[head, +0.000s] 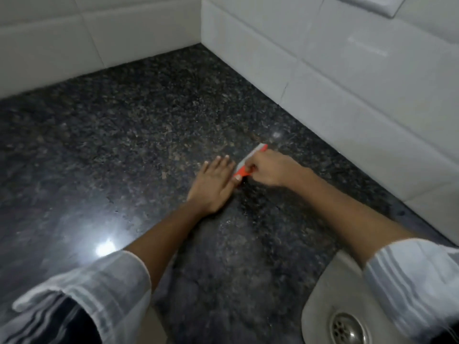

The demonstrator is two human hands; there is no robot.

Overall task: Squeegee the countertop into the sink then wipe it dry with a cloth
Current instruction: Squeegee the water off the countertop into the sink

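- The step in hand looks like the squeegee pass: the small orange-and-white plastic squeegee (249,162) sits on the dark speckled granite countertop (124,150), toward its right edge near the white tiled wall (347,95), well short of the far corner.
- To do it well, I judge the blade should stay flat against the stone with even pressure and be drawn in one steady pull toward the pale rounded sink (323,301) at the countertop's near right corner, so the water goes over the rim rather than spreading sideways.
- Overlapping passes starting from the wall edges would likely leave fewer streaks; the corner behind looks the hardest spot to reach.
- The right hand (269,171) is closed in a narrow grip around the squeegee's handle, fingers curled over it.
- The left hand (212,184) lies flat and spread, palm down on the countertop, its thumb touching the orange end of the squeegee; it holds nothing.
- The sink's metal drain (347,327) shows at the near edge; no cloth is visible, so the drying step seems yet to come.
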